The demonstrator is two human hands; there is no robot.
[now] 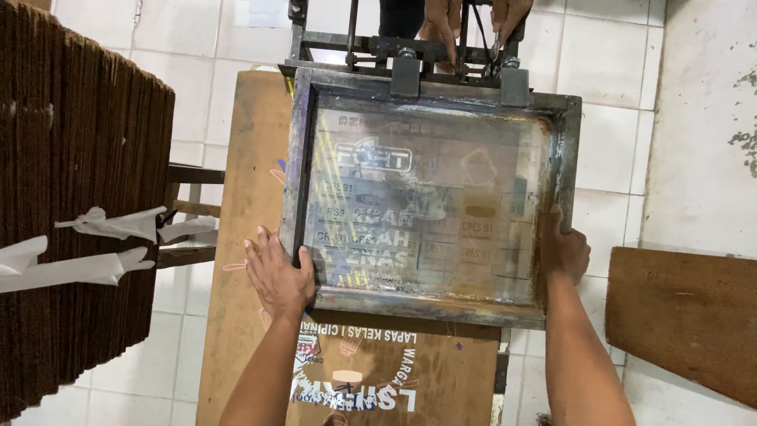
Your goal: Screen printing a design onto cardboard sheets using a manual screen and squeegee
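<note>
Gripping the screen-printing frame point(430, 201) from both sides, the person has the left hand point(277, 272) wrapped over its near-left corner and the right hand point(563, 251) closed on the right rail, thumb on top. Nearest the camera, a brown cardboard sheet point(378, 371) with white printed lettering pokes out from under the frame, lying on a plywood board point(244, 197) that serves as the table.

Looks to me like the frame is being seated flat over the sheet, so I'd guess the print pass itself hasn't happened yet. Whatever comes next calls for the frame square and tight on the cardboard, no shifting.

The frame is grimy metal, rectangular, paint-streaked on the rails; its mesh is see-through and stained with ghosted blocks of old ink in blue and tan. On the left stands a tall stack of dark corrugated cardboard point(79, 197) tied with white plastic strips point(110, 225).

Farther back, a metal hinge clamp point(406, 67) holds the frame's far rail, and another person's hands point(445, 24) are working at it. White floor tiles point(615, 47) all round.
</note>
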